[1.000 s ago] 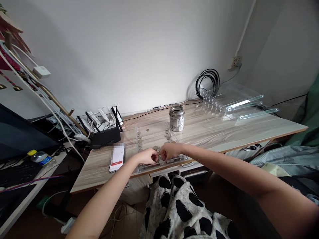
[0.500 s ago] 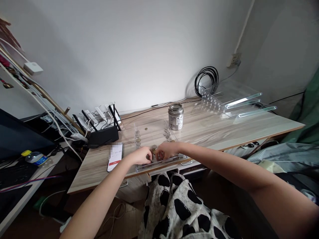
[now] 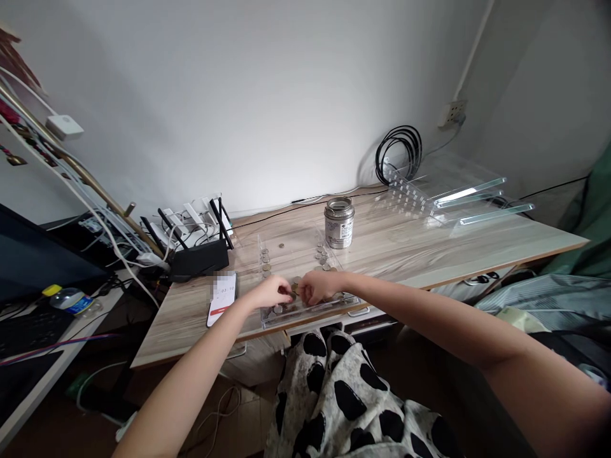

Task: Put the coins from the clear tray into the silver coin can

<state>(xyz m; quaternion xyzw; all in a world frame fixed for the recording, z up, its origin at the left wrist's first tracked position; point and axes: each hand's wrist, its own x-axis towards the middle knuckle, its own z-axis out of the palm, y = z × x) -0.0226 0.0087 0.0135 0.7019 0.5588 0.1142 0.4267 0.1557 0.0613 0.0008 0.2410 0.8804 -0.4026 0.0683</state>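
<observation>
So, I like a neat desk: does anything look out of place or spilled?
One coin looks slightly odd: it lies alone towards the far side of the clear tray, apart from the other coins along its sides. No spill or damage stands out.

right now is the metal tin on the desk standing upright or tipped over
Upright: the metal tin stands on the desk, its round top facing up. How full it is, I cannot tell.
</observation>
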